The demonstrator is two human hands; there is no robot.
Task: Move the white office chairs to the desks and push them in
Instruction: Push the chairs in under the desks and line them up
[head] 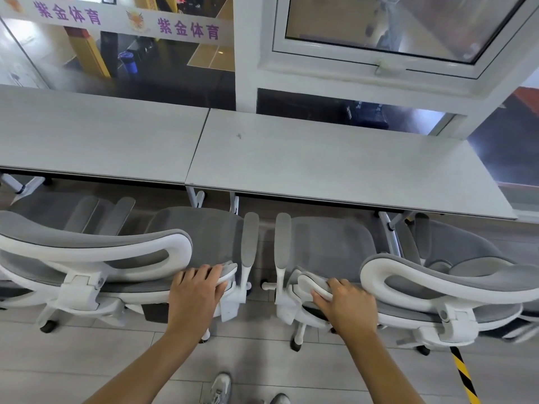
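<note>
Two white office chairs with grey mesh stand side by side before the desks. The left chair (201, 237) faces the left desk (96, 135) near the joint, and the right chair (329, 246) faces the right desk (335, 164). My left hand (195, 293) grips the right end of the left chair's backrest frame. The left end of the right chair's backrest frame is held by my right hand (344, 301). Both seats are partly under the desk edges, with armrests and backs outside.
Another grey-mesh chair (73, 211) sits at the far left and one (455, 246) at the far right under the desk. A glass wall and white window frame (376, 68) rise behind the desks. Yellow-black tape (463, 374) crosses the floor at right. My shoes (221, 389) show below.
</note>
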